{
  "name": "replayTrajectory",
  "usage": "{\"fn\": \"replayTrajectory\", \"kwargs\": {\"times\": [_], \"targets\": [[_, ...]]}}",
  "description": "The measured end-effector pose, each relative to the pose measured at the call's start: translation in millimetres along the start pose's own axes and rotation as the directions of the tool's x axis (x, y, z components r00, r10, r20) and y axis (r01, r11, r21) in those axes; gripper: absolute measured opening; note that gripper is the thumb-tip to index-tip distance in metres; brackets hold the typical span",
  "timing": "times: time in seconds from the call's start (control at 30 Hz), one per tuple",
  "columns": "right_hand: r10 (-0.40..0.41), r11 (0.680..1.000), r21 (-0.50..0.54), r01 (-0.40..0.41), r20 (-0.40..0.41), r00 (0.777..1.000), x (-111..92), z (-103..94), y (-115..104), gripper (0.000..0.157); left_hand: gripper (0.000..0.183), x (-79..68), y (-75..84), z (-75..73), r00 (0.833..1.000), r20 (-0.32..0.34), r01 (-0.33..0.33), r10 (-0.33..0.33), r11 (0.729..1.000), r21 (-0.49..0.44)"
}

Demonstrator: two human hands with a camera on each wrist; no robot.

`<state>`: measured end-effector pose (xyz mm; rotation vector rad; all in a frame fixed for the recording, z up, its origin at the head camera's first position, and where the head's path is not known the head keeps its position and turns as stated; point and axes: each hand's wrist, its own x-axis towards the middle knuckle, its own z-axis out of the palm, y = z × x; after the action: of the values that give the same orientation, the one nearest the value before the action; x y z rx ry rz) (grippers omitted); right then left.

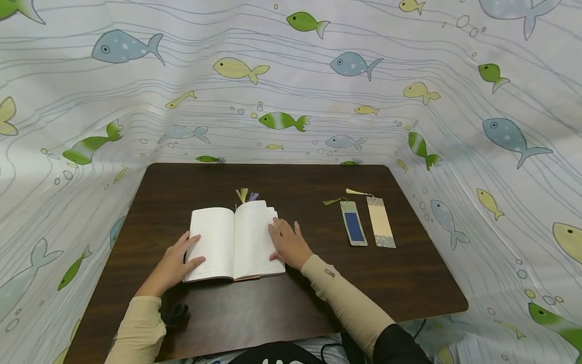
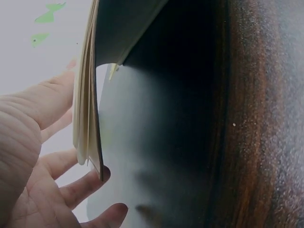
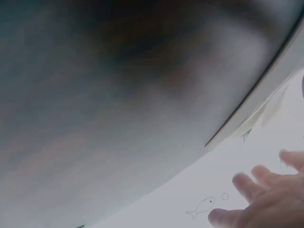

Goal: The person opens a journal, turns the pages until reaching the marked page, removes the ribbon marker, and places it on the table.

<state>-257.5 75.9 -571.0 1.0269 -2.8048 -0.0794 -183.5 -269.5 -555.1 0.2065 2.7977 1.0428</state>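
An open notebook [image 1: 212,242] with lined white pages lies on the table. Yellow and purple tassels [image 1: 247,195] stick out past its top edge. My left hand [image 1: 170,263] holds the notebook's left side, thumb over the page; in the left wrist view the fingertips reach the edge of the dark cover [image 2: 100,161]. On the right page's outer edge rests my right hand [image 1: 288,244], its fingers stretched out and spread. The right wrist view shows those fingers extended near the notebook's edge [image 3: 256,102], blurred in part.
Two tasselled bookmarks lie right of the notebook: one with a blue panel [image 1: 354,226], one cream [image 1: 379,222]. A small black object [image 1: 175,314] is by the left wrist. Fish-patterned cloth [image 1: 291,91] surrounds the dark wooden table [image 1: 291,308].
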Motion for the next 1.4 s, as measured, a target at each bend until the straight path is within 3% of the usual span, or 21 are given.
{"fn": "replayTrajectory", "kwargs": {"times": [0.1, 0.2, 0.27, 0.3, 0.37, 0.5, 0.53, 0.6, 0.63, 0.67, 0.77, 0.9, 1.07, 1.17, 1.3, 1.4], "targets": [[0.040, 0.996, 0.080, -0.041, 0.012, 0.999, 5, 2.5, -1, 0.113, 0.076, -0.8, -0.4, -0.4, 1.000, -0.008, -0.007, 0.007, 1.000, 0.002], [0.048, 0.976, 0.211, -0.051, 0.021, 0.999, 11, 0.6, -4, 0.114, 0.076, -1.4, -1.6, -0.2, 0.999, -0.023, -0.023, 0.023, 1.000, 0.004], [0.043, 0.935, 0.352, -0.046, 0.016, 0.999, 14, -3.0, -7, 0.110, 0.075, -1.6, -2.4, 0.1, 0.999, -0.029, -0.032, 0.032, 0.999, 0.005], [0.043, 0.899, 0.435, -0.044, 0.013, 0.999, 15, -5.4, -9, 0.107, 0.074, -1.7, -2.9, 0.1, 0.999, -0.031, -0.034, 0.034, 0.999, 0.001], [0.041, 0.790, 0.612, -0.029, -0.005, 0.999, 17, -10.7, -15, 0.102, 0.071, -1.4, -4.1, 0.3, 0.999, -0.031, -0.033, 0.033, 0.999, -0.005], [-0.014, 0.441, 0.897, 0.025, -0.021, 1.000, 19, -22.7, -29, 0.089, 0.060, -0.3, -3.7, -0.9, 0.999, -0.039, -0.032, 0.031, 0.999, -0.034], [-0.039, 0.379, 0.925, 0.036, -0.022, 0.999, 19, -25.4, -34, 0.086, 0.058, -0.1, -3.2, -1.3, 0.999, -0.041, -0.034, 0.032, 0.998, -0.047], [-0.107, 0.302, 0.952, 0.045, -0.013, 0.994, 19, -31.0, -43, 0.084, 0.056, 0.1, -1.4, -2.2, 0.999, -0.045, -0.034, 0.030, 0.995, -0.089], [-0.145, 0.298, 0.953, 0.055, -0.012, 0.989, 20, -32.6, -47, 0.087, 0.056, 0.0, -0.4, -2.7, 0.999, -0.046, -0.034, 0.029, 0.993, -0.112], [-0.181, 0.314, 0.947, 0.067, -0.010, 0.984, 21, -34.0, -51, 0.092, 0.057, -0.2, 0.6, -3.4, 0.998, -0.048, -0.036, 0.030, 0.990, -0.133], [-0.272, 0.422, 0.899, 0.114, 0.005, 0.962, 25, -35.9, -63, 0.107, 0.063, -0.3, 1.9, -5.2, 0.998, -0.054, -0.046, 0.037, 0.982, -0.181], [-0.357, 0.552, 0.816, 0.172, 0.044, 0.933, 30, -29.6, -73, 0.109, 0.066, -0.9, 0.7, -6.3, 0.996, -0.069, -0.064, 0.050, 0.975, -0.213], [-0.409, 0.645, 0.739, 0.193, 0.121, 0.904, 32, -20.5, -76, 0.061, 0.071, 1.7, 1.4, -7.2, 1.000, -0.031, -0.004, -0.001, 0.987, -0.159], [-0.376, 0.712, 0.682, 0.167, 0.169, 0.911, 32, -17.4, -73, 0.052, 0.083, 2.8, -1.2, -4.4, 1.000, -0.003, 0.027, -0.027, 0.994, -0.104], [-0.287, 0.855, 0.498, 0.143, 0.224, 0.931, 29, -9.4, -61, 0.059, 0.089, 2.6, -4.6, -0.7, 1.000, -0.009, 0.013, -0.014, 0.995, -0.103], [-0.220, 0.926, 0.359, 0.114, 0.268, 0.938, 26, -2.0, -44, 0.069, 0.090, 2.9, -5.2, -0.3, 1.000, -0.015, 0.011, -0.012, 0.994, -0.110]]}}
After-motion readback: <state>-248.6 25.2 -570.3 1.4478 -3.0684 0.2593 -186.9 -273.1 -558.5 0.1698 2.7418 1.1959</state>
